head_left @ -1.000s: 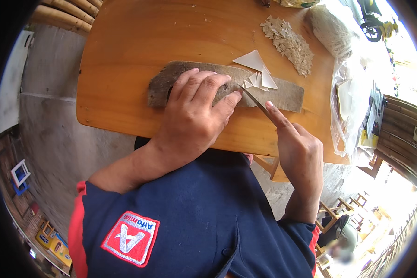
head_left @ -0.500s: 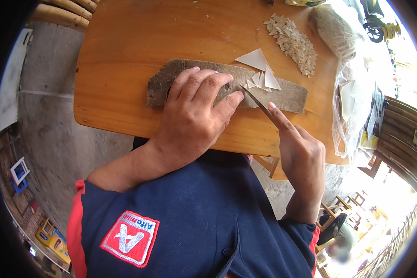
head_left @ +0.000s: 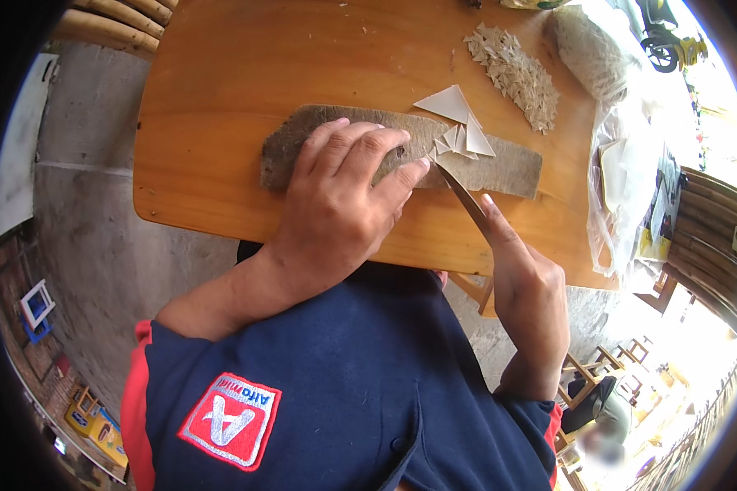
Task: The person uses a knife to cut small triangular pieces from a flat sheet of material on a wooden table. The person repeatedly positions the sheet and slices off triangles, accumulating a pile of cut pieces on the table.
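In the head view, we are looking down at our two bare hands over a worn wooden board [head_left: 499, 168], which is lying left to right on an orange-brown table [head_left: 221, 74]. Our left hand [head_left: 336, 192] is resting on the board, fingers bending, thumb standing apart from them; we cannot tell whether it is pinning anything underneath. Our right hand [head_left: 532, 295] is clamping a narrow knife [head_left: 465, 198], whose tip is pointing far and left, just beside the left thumb. Small white triangles [head_left: 458, 141] are lying on the board beyond that tip; larger white triangles [head_left: 448, 104] are lying by its far edge. Farther right, a pile of pale chips [head_left: 516, 78] is spreading beside a filled plastic bag [head_left: 594, 49].
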